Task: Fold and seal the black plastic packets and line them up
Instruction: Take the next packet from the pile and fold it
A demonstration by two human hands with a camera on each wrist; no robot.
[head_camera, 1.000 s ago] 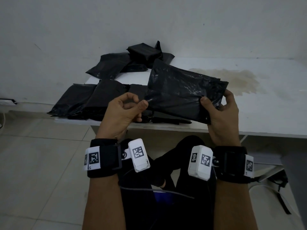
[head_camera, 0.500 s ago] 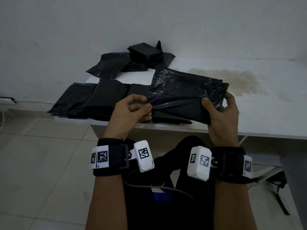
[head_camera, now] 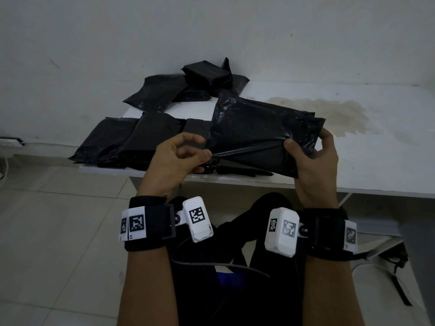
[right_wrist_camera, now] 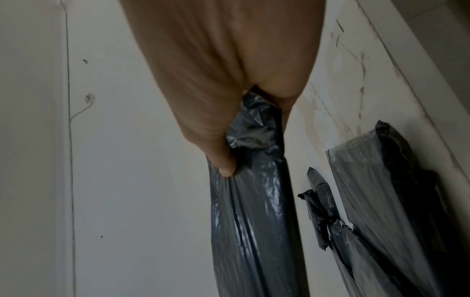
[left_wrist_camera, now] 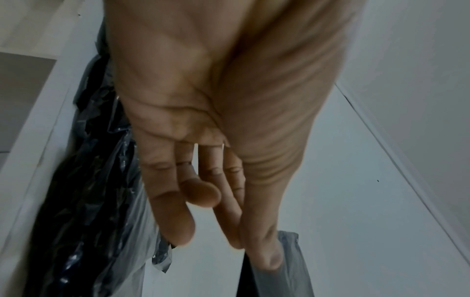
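- One black packet (head_camera: pixel 263 132) is up in my hands, held in the air over the near edge of the bench (head_camera: pixel 376 161), long axis running left to right and tilted so the far edge sits higher.
- My right hand (head_camera: pixel 313 165) has a firm grip on the packet's right end, thumb on the near face and fingers curled round behind.
- My left hand (head_camera: pixel 174 158) pinches a thin stretched bit of the plastic at the packet's left end between thumb and fingertip, the other fingers loosely curled.
- What's inside the packet? Can't tell, the plastic is opaque.
- Lined up on the bench's left near corner: a row of packets (head_camera: pixel 131 140), I count about three, side by side and partly hidden behind my left hand.
- Further back by the wall (head_camera: pixel 211 27): a loose pile of packets (head_camera: pixel 188 85), roughly three or four overlapping, one small folded one on top.
- Yellowish stain (head_camera: pixel 329 111) on the bench just past my right hand.
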